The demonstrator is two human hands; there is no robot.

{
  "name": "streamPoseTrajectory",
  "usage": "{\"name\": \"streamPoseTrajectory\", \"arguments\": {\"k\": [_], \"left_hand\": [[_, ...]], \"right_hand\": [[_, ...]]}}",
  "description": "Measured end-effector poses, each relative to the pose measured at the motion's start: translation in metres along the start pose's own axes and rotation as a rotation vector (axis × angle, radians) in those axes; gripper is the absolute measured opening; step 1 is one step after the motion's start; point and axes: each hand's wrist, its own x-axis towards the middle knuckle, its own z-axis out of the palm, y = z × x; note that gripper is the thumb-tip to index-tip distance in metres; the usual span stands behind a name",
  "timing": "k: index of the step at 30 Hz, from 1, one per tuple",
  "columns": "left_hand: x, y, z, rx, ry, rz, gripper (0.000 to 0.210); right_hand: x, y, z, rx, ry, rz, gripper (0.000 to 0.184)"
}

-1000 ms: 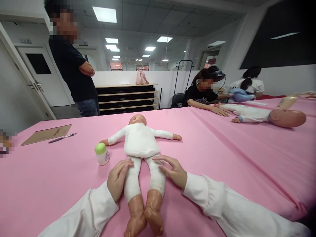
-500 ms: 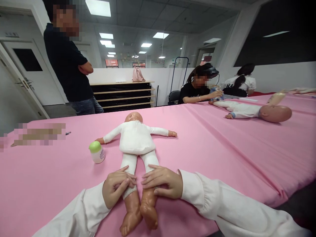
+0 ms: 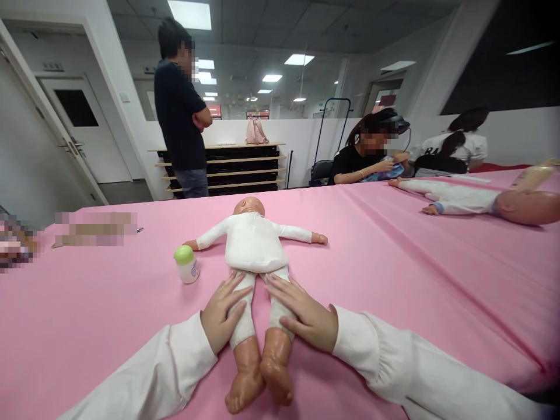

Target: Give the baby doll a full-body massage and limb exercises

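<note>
A baby doll (image 3: 256,242) with a white cloth body lies on its back on the pink-covered table (image 3: 376,280), its head away from me and its bare brown feet towards me. My left hand (image 3: 223,312) rests on the doll's thigh on the left, fingers spread and pointing up the leg. On the other thigh lies my right hand (image 3: 306,312), also open, with its fingers flat over the white cloth. A small jar (image 3: 188,268) with a green lid stands left of the doll, near its hand.
Another doll (image 3: 472,198) in white clothes lies at the right, with a bottle (image 3: 534,175) by its head. Across the table a seated person (image 3: 365,154) handles blue cloth. A person in dark clothes (image 3: 181,116) stands behind the table, before a low shelf (image 3: 245,166).
Both hands have slid up the doll's legs from around the knees to the thighs, and their fingers are more spread. The view has shifted left. The standing person appears farther right.
</note>
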Motion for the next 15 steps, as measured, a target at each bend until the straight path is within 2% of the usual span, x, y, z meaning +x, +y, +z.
{"name": "streamPoseTrajectory", "arguments": {"k": [3,5,7,9,11,13,15], "left_hand": [[-0.004,0.010,-0.003,0.013,-0.056,0.093,0.031],[-0.008,0.019,-0.009,-0.067,-0.069,0.159,0.032],[-0.011,0.028,-0.014,-0.211,-0.064,0.212,0.035],[-0.013,0.032,-0.017,-0.342,-0.004,0.226,0.037],[-0.011,0.031,-0.018,-0.382,0.104,0.186,0.038],[-0.006,0.024,-0.014,-0.312,0.178,0.104,0.036],[-0.001,0.014,-0.009,-0.183,0.171,0.013,0.031]], "right_hand": [[-0.001,-0.003,0.000,-0.054,-0.071,-0.063,0.043],[-0.001,-0.007,-0.002,0.049,-0.049,-0.162,0.036],[-0.001,-0.010,-0.004,0.249,0.011,-0.223,0.031],[-0.001,-0.011,-0.006,0.461,0.083,-0.171,0.029],[0.000,-0.010,-0.008,0.548,0.193,-0.041,0.026],[0.002,-0.005,-0.008,0.468,0.296,0.062,0.025],[0.004,0.000,-0.005,0.315,0.325,0.104,0.033]]}}
